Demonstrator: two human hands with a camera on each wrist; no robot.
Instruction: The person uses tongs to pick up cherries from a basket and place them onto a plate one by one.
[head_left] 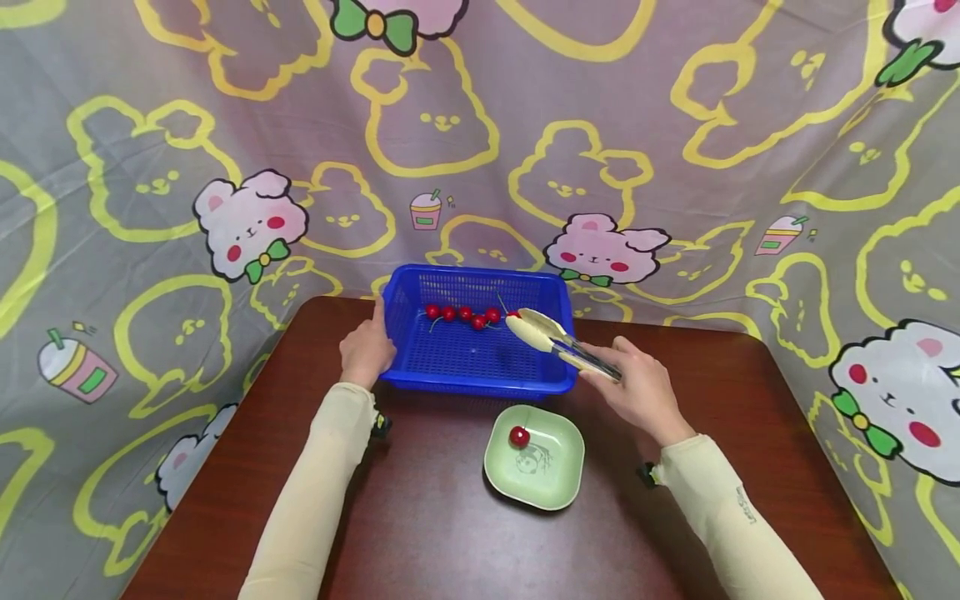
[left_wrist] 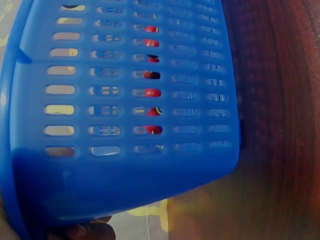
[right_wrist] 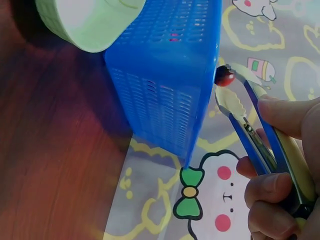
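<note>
My right hand (head_left: 641, 392) grips a pair of tongs (head_left: 558, 340) with cream tips, held over the right side of a blue plastic basket (head_left: 480, 385). A red cherry (right_wrist: 224, 76) sits at the tongs' tips, above the basket rim in the right wrist view. My left hand (head_left: 367, 350) holds the basket's left rim, one finger pointing along its side. Several red cherries (head_left: 465, 313) lie in a row inside the basket, toward the back. Nearer to me, a pale green square dish (head_left: 558, 479) has one cherry (head_left: 519, 437) in it.
The basket and dish stand on a dark brown wooden table (head_left: 420, 517). Close behind the basket hangs a grey patterned cloth (head_left: 465, 108), which also runs along both sides of the table.
</note>
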